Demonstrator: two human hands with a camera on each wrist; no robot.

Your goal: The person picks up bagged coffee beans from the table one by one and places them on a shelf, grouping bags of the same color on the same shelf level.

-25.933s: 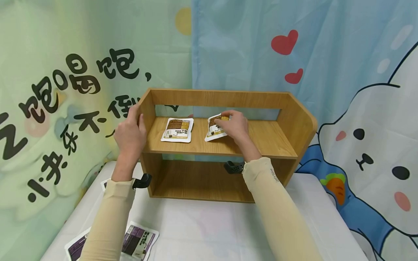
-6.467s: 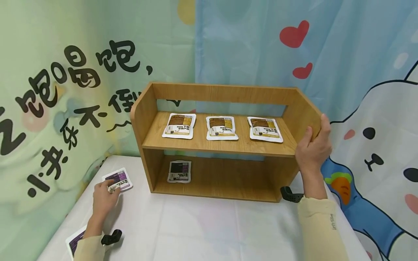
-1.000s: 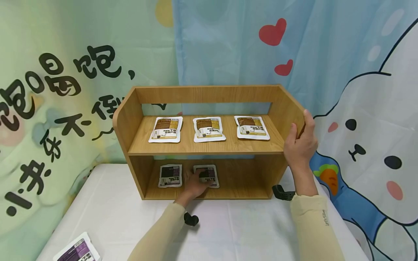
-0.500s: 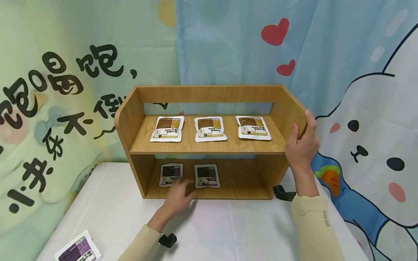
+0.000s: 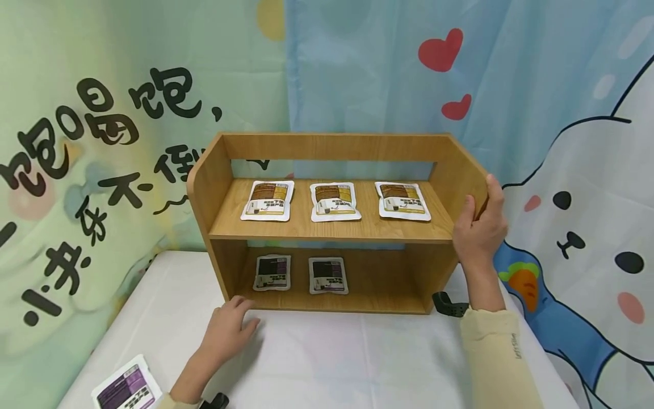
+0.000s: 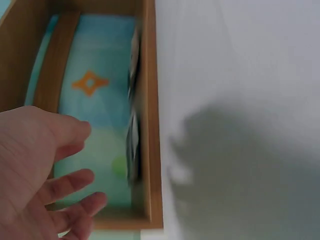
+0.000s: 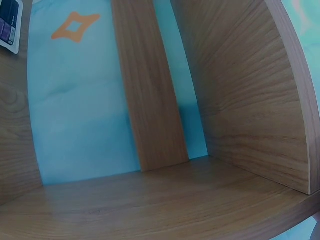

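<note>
the wooden shelf (image 5: 327, 224) stands on the white table (image 5: 357, 363), long axis running left to right. the right hand (image 5: 480, 230) grips its right side panel, fingers curled over the edge. the left hand (image 5: 230, 329), fingers loose and holding nothing, lies on the table just before the lower left corner. the purple packet (image 5: 125, 389) lies down-left of it, nearer the left hand
</note>
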